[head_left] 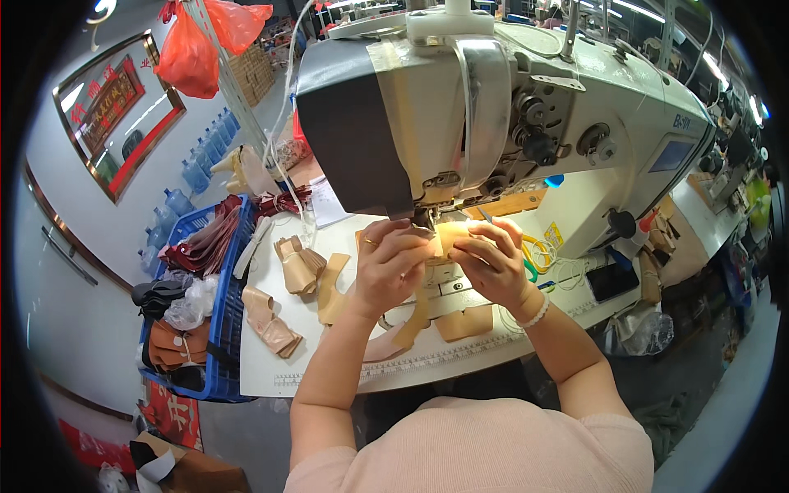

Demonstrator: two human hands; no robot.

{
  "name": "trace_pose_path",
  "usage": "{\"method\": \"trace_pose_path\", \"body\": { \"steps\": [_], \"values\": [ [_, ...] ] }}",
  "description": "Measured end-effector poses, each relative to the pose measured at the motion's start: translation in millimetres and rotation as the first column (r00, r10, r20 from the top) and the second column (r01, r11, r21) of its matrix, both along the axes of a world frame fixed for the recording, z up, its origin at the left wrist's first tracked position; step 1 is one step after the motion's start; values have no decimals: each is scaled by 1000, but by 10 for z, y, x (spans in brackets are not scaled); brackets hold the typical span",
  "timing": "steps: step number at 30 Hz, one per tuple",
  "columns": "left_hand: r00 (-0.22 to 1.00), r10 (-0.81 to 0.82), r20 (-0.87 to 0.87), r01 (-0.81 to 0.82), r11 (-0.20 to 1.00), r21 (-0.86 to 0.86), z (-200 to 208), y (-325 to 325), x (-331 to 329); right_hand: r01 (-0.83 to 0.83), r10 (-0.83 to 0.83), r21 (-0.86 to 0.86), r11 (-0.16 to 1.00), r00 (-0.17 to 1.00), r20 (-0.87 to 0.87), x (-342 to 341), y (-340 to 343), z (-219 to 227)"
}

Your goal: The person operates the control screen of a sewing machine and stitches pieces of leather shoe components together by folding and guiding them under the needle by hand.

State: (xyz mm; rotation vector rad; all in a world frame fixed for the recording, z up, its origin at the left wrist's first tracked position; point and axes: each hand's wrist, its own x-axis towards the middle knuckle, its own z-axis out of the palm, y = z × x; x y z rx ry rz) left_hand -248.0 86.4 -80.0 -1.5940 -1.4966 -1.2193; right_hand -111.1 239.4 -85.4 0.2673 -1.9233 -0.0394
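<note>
Both of my hands are at the needle area of a large white sewing machine (592,107), gripping a tan piece of leather-like material (449,237) lit by the machine's lamp. Fingers of my left hand (390,267) pinch its left side, close to the presser foot (431,217). On its other side, my right hand (496,261) is closed on the right edge. Below them lie a curved tan strip (414,323) and a flat tan piece (464,324). Another curved piece (332,289) and a stack of tan pieces (297,267) rest left of my left hand.
A folded tan bundle (269,322) lies at the table's left. Beside the table stands a blue basket (223,329) of dark red and brown pieces. Green-handled scissors (534,271) and a phone (612,282) are on the right. A measuring tape (444,356) runs along the front edge.
</note>
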Motion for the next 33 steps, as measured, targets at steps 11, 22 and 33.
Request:
{"method": "trace_pose_path", "body": {
  "steps": [11,22,33],
  "values": [
    [987,29,-156,-32,999,-16,-20,48,-42,-11,11,-3,1000,999,51,24,33,81],
    [996,83,-35,-84,996,-24,-187,190,-318,-49,113,-231,972,956,271,-180,141,204],
    [977,-212,-32,168,851,-498,-420,-498,-85,-326,247,55,944,807,537,96,543,488]
  ]
}}
